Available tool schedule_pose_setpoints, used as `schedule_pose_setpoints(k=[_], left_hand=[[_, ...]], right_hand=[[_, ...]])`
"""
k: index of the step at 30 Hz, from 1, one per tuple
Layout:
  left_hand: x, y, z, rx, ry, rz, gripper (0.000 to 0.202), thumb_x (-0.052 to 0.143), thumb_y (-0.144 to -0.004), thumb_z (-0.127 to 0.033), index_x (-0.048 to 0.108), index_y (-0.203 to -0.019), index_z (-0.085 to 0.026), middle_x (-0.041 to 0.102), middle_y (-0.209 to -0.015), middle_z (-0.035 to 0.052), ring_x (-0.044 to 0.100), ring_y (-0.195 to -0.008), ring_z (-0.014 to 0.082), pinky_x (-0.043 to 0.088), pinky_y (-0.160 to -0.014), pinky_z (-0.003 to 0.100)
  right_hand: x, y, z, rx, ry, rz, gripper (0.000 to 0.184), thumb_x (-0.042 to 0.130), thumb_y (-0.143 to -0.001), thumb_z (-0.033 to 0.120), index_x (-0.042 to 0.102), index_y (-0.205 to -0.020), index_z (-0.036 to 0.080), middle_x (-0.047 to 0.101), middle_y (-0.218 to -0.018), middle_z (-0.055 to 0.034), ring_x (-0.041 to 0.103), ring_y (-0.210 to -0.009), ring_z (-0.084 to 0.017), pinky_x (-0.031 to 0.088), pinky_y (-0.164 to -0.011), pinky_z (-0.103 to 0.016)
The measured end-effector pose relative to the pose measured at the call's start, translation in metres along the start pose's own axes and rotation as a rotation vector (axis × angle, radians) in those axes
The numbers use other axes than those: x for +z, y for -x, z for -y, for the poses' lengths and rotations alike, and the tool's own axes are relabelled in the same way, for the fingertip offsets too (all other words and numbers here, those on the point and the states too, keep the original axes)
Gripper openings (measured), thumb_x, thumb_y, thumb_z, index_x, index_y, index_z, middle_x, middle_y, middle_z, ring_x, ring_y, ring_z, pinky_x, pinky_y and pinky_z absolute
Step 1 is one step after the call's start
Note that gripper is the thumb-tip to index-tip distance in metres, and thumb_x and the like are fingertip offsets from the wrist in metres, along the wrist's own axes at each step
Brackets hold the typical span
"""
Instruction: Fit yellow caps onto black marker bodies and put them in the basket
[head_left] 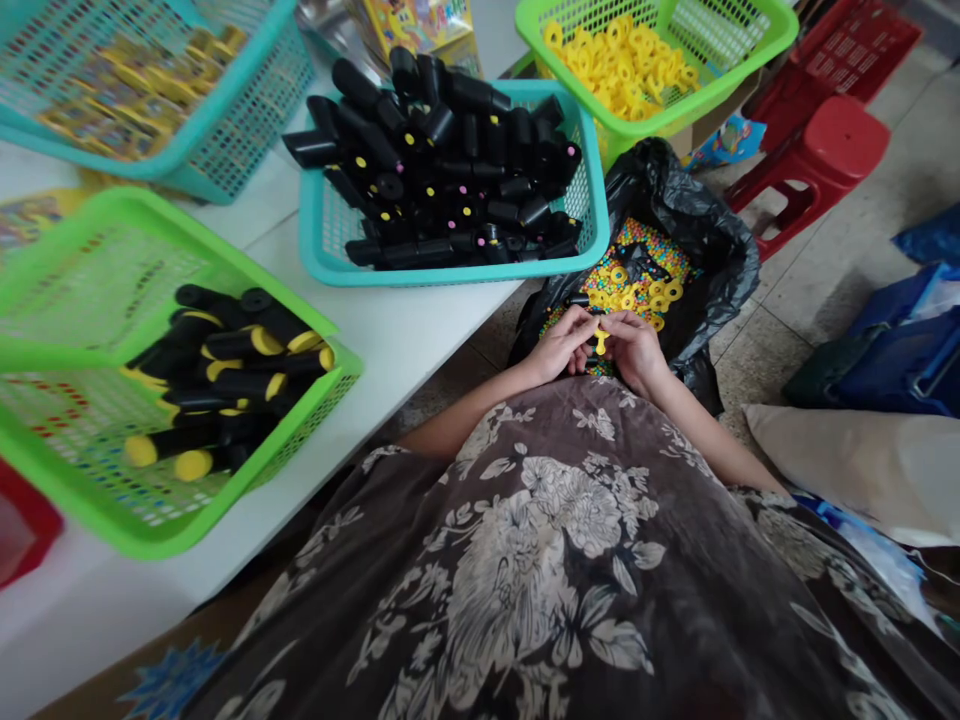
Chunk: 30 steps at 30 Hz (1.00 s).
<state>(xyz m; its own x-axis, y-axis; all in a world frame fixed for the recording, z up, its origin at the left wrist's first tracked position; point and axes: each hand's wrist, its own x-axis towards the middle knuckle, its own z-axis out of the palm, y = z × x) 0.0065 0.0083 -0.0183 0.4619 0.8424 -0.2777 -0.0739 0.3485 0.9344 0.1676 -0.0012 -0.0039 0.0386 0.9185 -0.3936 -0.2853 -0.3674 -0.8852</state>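
Note:
My left hand (pixel 564 345) and my right hand (pixel 634 347) meet over a bag lined with black plastic (pixel 679 185). Between their pinched fingertips is a small yellow plastic piece (pixel 601 342), its narrow end pointing down. Bits of black show around the left fingers, but I cannot tell whether that hand also grips a black tube. Just below lie loose yellow ring-ended pieces (pixel 622 292) on a bed of tiny multicoloured beads (pixel 652 243), inside the bag. The fingers partly hide the piece.
On the white table (pixel 420 340) stand a turquoise basket (pixel 457 275) of black tubes, a green basket (pixel 150 545) of yellow-capped black tubes, and another turquoise basket (pixel 247 120) of packets. A green basket (pixel 675 125) holds yellow pieces. A red stool (pixel 844 145) is at right.

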Motion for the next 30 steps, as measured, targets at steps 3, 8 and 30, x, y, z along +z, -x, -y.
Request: schedule_pose_setpoints(k=[3,8,30], left_hand=[[0.007,0.000,-0.003,0.078,-0.031,-0.052,0.045,0.066,-0.096,-0.066,0.050,-0.095,-0.024,0.056,-0.067,-0.0062,0.051,-0.044,0.0067,0.035,-0.040,0.020],[0.012,-0.004,-0.002,0.106,-0.054,-0.096,0.055,0.061,-0.093,-0.077,0.046,-0.089,-0.024,0.052,-0.065,-0.0056,0.050,-0.045,0.0075,0.033,-0.042,0.023],[0.017,-0.001,-0.019,0.028,0.183,-0.261,0.041,0.069,-0.092,-0.057,0.047,-0.084,-0.023,0.053,-0.056,-0.0096,0.046,-0.036,0.0053,0.024,-0.036,0.018]], right_hand=[[0.002,-0.002,0.001,-0.045,-0.011,-0.025,0.040,0.090,-0.058,0.045,0.059,-0.074,0.025,0.060,-0.063,0.0048,0.047,-0.048,-0.011,0.032,-0.043,-0.027],[0.003,-0.006,-0.006,-0.021,-0.042,-0.039,0.040,0.089,-0.060,0.045,0.057,-0.075,0.025,0.056,-0.064,0.0057,0.044,-0.051,-0.011,0.031,-0.045,-0.027],[-0.001,0.004,0.003,-0.110,-0.070,0.175,0.033,0.083,-0.071,0.043,0.069,-0.093,0.023,0.069,-0.075,0.0025,0.063,-0.063,-0.014,0.045,-0.053,-0.025]])
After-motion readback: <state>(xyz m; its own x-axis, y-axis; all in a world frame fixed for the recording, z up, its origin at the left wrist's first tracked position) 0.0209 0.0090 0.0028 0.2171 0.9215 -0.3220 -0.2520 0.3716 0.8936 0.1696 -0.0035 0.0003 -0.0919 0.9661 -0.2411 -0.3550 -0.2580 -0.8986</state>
